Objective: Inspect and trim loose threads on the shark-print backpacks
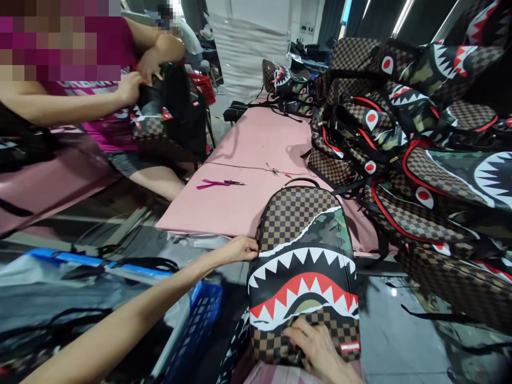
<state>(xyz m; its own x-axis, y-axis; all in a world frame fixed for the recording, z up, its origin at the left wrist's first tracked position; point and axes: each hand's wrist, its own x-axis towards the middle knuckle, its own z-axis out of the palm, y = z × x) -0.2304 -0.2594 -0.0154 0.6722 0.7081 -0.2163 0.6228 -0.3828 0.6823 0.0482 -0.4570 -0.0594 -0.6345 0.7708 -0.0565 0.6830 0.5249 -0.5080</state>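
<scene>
Clock positions read from the middle of the backpack, 12 pointing away from the wearer.

Nearest: right hand (pixel 314 344) at 6, palm down, fingers bent and partly spread against the checkered lower front. Whether it pinches any material, cannot tell; fingertips partly hidden. Looks placed to steady the low end, just above the plaid cloth (pixel 276 374) at the wearer's lap.

Left hand (pixel 242 249) at 10, nearly closed, thumb and fingers at the side edge, apparently pinching it. Such a side grip likely stops the bag turning and leaves the shark-mouth front uncovered.

Backpack (pixel 304 234): front up, carry handle (pixel 302 183) at 12. Upper part lies over the near end of the pink bench (pixel 260 138), lower part comes off it toward the lap. Bench edge probably takes some weight.

Blue basket (pixel 200 306) at 9, beside the seat side, dark straps across it; within easy reach.

Scissors (pixel 234 183) with purple ribbon-like piece at 11, flat on bench, apart from the bag; presumably kept at hand.

Heaped backpacks (pixel 420 197) at 2, overlapping, several with red-edged openings gaping; stacking likely saves room.

Co-worker (pixel 108 106) at 10, farther off, both hands on a dark bag. More bags (pixel 294 88) at 12, far end.
</scene>
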